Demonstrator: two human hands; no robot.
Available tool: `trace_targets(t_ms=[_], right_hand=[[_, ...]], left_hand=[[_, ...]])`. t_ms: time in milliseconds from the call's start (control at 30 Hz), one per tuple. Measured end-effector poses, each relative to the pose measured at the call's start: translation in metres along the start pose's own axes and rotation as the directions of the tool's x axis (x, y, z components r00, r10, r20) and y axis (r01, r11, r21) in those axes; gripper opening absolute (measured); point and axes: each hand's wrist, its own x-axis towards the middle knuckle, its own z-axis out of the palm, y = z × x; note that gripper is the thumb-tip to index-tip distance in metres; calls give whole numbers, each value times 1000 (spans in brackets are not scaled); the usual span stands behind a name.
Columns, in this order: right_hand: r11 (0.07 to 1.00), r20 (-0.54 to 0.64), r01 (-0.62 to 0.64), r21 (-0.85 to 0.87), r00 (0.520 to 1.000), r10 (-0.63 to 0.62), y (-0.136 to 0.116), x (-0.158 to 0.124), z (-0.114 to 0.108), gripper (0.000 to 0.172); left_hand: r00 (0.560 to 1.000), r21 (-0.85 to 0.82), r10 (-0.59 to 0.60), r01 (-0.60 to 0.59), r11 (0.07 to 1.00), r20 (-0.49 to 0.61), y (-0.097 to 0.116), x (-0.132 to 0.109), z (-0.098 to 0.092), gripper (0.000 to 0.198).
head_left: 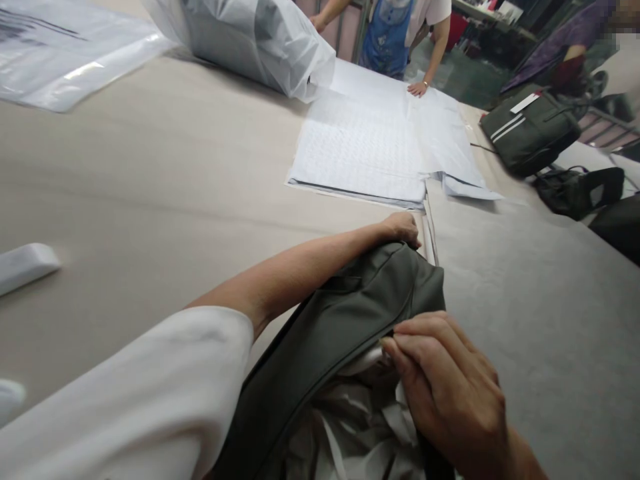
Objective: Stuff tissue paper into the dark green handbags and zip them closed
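Note:
A dark grey-green backpack (360,310) lies tilted on the table in front of me, its opening towards me. Crumpled white stuffing (350,427) shows inside. My left hand (403,228) reaches across to the far end of the backpack, fingers curled down over it; what exactly they grasp there is partly hidden. At the rim of the opening, my right hand (450,380) pinches the edge between thumb and forefinger. Whether a zipper pull is in that pinch is too small to make out.
White sheets (360,147) lie beyond the backpack, with a co-worker's hand (417,88) resting at their far edge. A bulky plastic-wrapped bundle (250,47) and a clear plastic bag (65,53) are at the upper left. Another dark backpack (530,130) stands at the right.

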Motion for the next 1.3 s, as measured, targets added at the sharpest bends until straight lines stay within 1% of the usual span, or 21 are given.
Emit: trace_targets(t_ms=[67,100,167,200,267,300,333,367,400,433,467,500,567,633,733,800,933,1067,1167,1233,1300], right_hand=[[983,-62,-150,109,986,158,4,-2,4,10],[960,-98,-229,161,964,247,6,-4,5,9],[913,-161,-344,217,910,381,7,-8,8,9],[900,-189,-376,219,889,418,6,-10,10,8],[886,-234,-413,209,859,456,5,-12,12,9],[882,-252,-423,206,848,466,4,-12,14,9],[881,-270,-427,203,841,469,3,-11,16,10],[882,-290,-426,202,834,470,3,-10,18,10],[884,-310,-422,201,828,467,2,-8,21,11],[889,-335,-414,195,824,457,1,-6,23,11],[899,-363,-400,178,823,438,-1,-4,26,11],[912,-390,-382,151,825,410,-3,-2,29,11],[933,-421,-351,79,837,350,-8,-2,32,12],[943,-417,-333,1,857,303,-13,-4,33,12],[948,-385,-304,-98,890,245,-19,-13,30,11],[954,-365,-268,-133,909,204,-23,-20,27,10],[970,-322,-215,-117,932,167,-35,-32,19,9],[973,-324,-203,-106,933,159,-50,-43,13,8],[972,-322,-207,-109,933,163,-54,-48,10,7],[964,-337,-247,-94,919,203,-51,-52,9,7],[941,-363,-336,-45,883,298,-45,-56,6,7]], left_hand=[[1000,-7,26,-26,1000,-11,-2,-2,-6,7],[999,-10,47,-47,999,-22,-5,-8,-11,6],[993,-17,98,-100,995,-60,-11,-32,-23,22],[986,-20,138,-140,990,-95,-15,-51,-29,30],[958,-25,226,-234,972,-176,-24,-104,-35,43],[917,-41,302,-323,946,-260,-30,-135,-34,47],[890,-50,324,-358,933,-320,-35,-165,-30,51],[895,-54,314,-348,936,-316,-40,-194,-24,52],[915,-53,304,-329,943,-266,-44,-219,-15,53],[925,-44,309,-326,944,-220,-48,-238,-4,52],[922,-17,325,-336,942,-209,-50,-253,8,54],[915,23,336,-339,940,-224,-51,-261,20,57],[895,98,354,-340,935,-271,-50,-265,39,64],[884,140,368,-341,930,-288,-48,-260,51,69],[882,150,402,-375,915,-248,-47,-253,56,69],[877,156,414,-386,909,-244,-47,-254,57,69],[870,177,423,-388,904,-252,-45,-263,62,64],[877,191,431,-395,899,-214,-41,-271,63,61],[879,150,425,-401,904,-215,-36,-272,63,60],[891,90,396,-385,918,-223,-32,-270,62,57],[911,55,352,-349,936,-215,-28,-268,61,53]])
